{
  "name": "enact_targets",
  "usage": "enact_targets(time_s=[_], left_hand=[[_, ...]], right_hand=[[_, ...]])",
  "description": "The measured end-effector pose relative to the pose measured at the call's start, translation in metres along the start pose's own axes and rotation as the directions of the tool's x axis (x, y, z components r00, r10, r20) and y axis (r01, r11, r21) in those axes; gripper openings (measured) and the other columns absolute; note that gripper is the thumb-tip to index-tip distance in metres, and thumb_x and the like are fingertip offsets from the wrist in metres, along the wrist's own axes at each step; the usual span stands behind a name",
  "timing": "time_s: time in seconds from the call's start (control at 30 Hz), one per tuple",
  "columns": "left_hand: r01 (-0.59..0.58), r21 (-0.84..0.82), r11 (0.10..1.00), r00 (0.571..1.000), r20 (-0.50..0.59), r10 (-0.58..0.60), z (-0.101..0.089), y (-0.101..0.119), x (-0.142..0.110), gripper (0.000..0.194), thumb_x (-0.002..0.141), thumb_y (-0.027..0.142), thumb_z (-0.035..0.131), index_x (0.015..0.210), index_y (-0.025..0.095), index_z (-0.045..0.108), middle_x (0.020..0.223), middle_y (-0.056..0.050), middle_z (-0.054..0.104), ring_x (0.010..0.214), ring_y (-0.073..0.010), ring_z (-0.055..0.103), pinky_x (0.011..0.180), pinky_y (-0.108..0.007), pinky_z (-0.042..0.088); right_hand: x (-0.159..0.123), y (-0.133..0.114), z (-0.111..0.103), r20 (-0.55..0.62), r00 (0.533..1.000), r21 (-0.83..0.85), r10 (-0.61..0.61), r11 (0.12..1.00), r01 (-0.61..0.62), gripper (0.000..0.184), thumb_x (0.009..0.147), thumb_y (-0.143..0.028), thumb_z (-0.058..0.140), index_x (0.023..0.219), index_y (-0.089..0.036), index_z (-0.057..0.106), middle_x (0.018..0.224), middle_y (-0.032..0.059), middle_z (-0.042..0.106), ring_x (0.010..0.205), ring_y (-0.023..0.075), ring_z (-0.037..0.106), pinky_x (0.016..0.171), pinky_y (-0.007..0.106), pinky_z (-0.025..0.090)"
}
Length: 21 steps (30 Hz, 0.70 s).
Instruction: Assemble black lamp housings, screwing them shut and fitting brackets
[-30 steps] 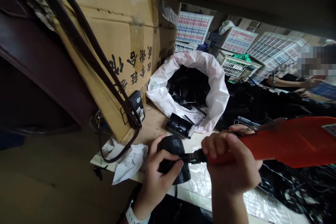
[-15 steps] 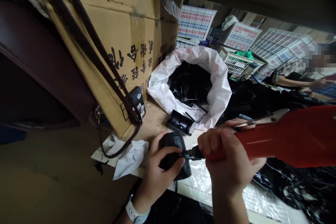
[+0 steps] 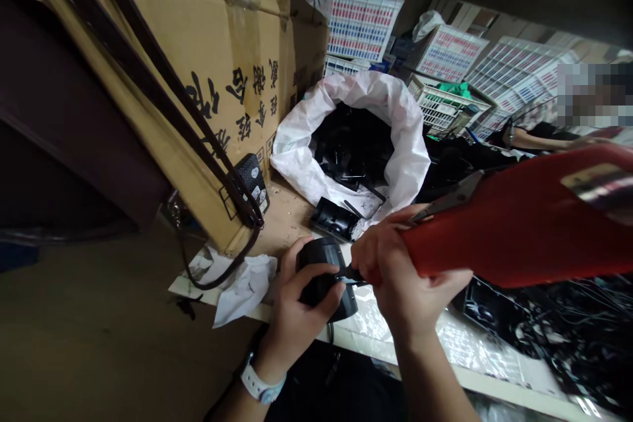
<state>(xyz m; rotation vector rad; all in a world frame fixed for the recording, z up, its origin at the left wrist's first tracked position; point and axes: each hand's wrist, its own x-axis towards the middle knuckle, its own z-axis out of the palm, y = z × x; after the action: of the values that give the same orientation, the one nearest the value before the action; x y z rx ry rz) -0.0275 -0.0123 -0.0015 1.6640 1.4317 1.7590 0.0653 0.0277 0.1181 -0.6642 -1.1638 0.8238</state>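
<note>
My left hand, with a white watch on its wrist, is closed round a black rounded plastic housing at the table's front edge. A dark cable hangs below the housing. My right hand grips the front of a red power screwdriver, which slants up to the right. Its dark tip meets the housing beside my left thumb and forefinger, where the exact contact is hidden. Just behind lies another black cylindrical part, in front of a white sack filled with black pieces.
A large cardboard box stands on the left, with dark straps hanging over it. Crumpled white paper lies at the table edge. Black parts and cables crowd the right. Behind are plastic crates and another person's arm.
The screwdriver's rear has swung upward, and my right hand has shifted left, closer to the housing. My left hand still holds the housing. The whole view has moved slightly.
</note>
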Motion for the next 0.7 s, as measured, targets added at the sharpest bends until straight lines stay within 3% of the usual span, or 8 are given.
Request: enact_targets(time_s=[0.2, 0.53, 0.63, 0.7], left_hand=[[-0.042, 0.016, 0.999, 0.999, -0.021, 0.042, 0.001, -0.001, 0.0, 0.026, 0.083, 0.019, 0.071, 0.105, 0.031, 0.064, 0.139, -0.004, 0.046, 0.13, -0.0231, 0.049, 0.109, -0.038, 0.041], [-0.068, 0.059, 0.996, 0.998, -0.008, 0.068, 0.004, -0.008, -0.001, 0.027, 0.081, 0.022, 0.07, 0.107, 0.024, 0.065, 0.137, -0.013, 0.044, 0.127, -0.0305, 0.05, 0.107, -0.052, 0.042], [-0.05, 0.071, 0.996, 0.999, 0.019, 0.049, 0.001, -0.007, 0.001, 0.018, 0.083, 0.024, 0.068, 0.101, 0.025, 0.069, 0.135, -0.011, 0.046, 0.128, -0.0296, 0.05, 0.108, -0.052, 0.042], [-0.007, 0.084, 0.996, 0.998, 0.057, 0.002, -0.002, -0.001, 0.004, 0.015, 0.085, 0.025, 0.065, 0.099, 0.026, 0.07, 0.137, -0.01, 0.045, 0.13, -0.0294, 0.049, 0.11, -0.052, 0.04]], right_hand=[[-0.004, 0.009, -0.001, 0.051, 0.997, 0.005, 0.057, 0.998, -0.058, 0.024, 0.077, -0.021, 0.071, 0.092, -0.026, 0.053, 0.058, -0.0084, 0.047, 0.041, 0.0094, 0.042, 0.04, 0.027, 0.042], [-0.007, 0.014, -0.001, 0.169, 0.978, 0.022, 0.118, 0.992, -0.124, 0.019, 0.075, -0.023, 0.07, 0.088, -0.02, 0.057, 0.056, -0.0062, 0.053, 0.041, 0.0101, 0.046, 0.039, 0.026, 0.04], [0.005, 0.009, -0.005, 0.19, 0.974, 0.142, 0.122, 0.978, -0.15, 0.021, 0.074, -0.024, 0.071, 0.086, -0.02, 0.054, 0.048, -0.0094, 0.048, 0.035, 0.0088, 0.042, 0.038, 0.024, 0.038], [0.016, 0.004, -0.017, 0.143, 0.986, 0.238, 0.081, 0.965, -0.114, 0.023, 0.076, -0.026, 0.07, 0.09, -0.019, 0.052, 0.045, -0.0101, 0.047, 0.035, 0.0093, 0.041, 0.039, 0.023, 0.038]])
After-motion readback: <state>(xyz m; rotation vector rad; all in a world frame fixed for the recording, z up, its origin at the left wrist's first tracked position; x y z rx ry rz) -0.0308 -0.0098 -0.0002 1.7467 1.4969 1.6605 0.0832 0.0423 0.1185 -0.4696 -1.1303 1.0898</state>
